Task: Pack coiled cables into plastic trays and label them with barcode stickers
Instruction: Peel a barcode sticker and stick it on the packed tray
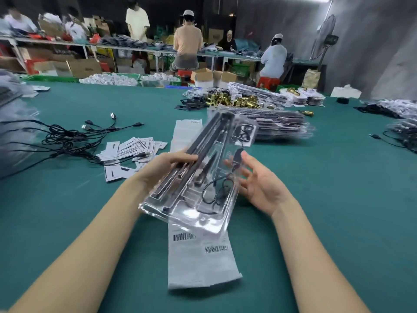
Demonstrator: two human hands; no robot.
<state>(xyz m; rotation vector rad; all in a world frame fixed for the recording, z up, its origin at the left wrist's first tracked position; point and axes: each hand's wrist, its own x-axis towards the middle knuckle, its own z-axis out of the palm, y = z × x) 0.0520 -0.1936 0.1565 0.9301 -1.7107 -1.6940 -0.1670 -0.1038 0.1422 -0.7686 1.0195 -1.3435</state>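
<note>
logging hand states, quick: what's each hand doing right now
Left hand: grip closed on the clear plastic tray, held above the table.
Right hand: open, fingers spread against the tray's right edge.

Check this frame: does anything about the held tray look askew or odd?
Slightly. The cable bulges loosely at the near end of the clear tray rather than lying neatly coiled. The left hand grips it tilted; the right hand is open beside it.

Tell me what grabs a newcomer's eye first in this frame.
The clear plastic tray held up at centre, with black rods and a coiled cable inside: the left hand grips its left edge, the right hand is open at its right edge. Under it a barcode sticker sheet lies on the green table. Loose black cables sprawl to the left, and gold connectors are heaped behind.
</note>
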